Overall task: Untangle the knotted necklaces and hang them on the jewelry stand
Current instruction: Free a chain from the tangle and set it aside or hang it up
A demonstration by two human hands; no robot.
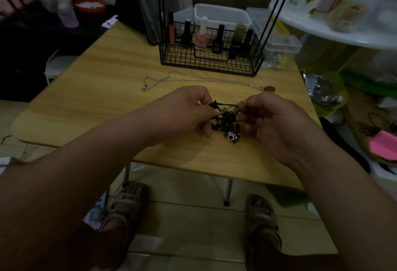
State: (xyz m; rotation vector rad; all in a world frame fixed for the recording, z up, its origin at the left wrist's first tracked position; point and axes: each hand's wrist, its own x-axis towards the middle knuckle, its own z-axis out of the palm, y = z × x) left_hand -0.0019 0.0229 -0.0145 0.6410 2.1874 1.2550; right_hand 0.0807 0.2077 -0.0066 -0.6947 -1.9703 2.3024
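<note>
A dark tangle of necklaces [225, 119] hangs between my two hands just above the wooden table [107, 98]. My left hand [184, 111] pinches its black cord at the left. The fingertips of my right hand [272, 124] pinch a thin chain on the tangle's right. A small camera-shaped pendant [232, 137] dangles below the tangle. A separate silver chain necklace [199, 79] lies stretched out on the table behind my hands, with a round brown pendant [270, 88] at its right end. The jewelry stand's thin black rods [272, 10] rise at the back.
A black wire basket [211, 64] holding several nail polish bottles stands at the table's back. Clear plastic boxes [281, 44] sit behind and to its right. A cluttered white shelf [335, 32] is at the right. My sandalled feet [126, 204] are under the table's near edge.
</note>
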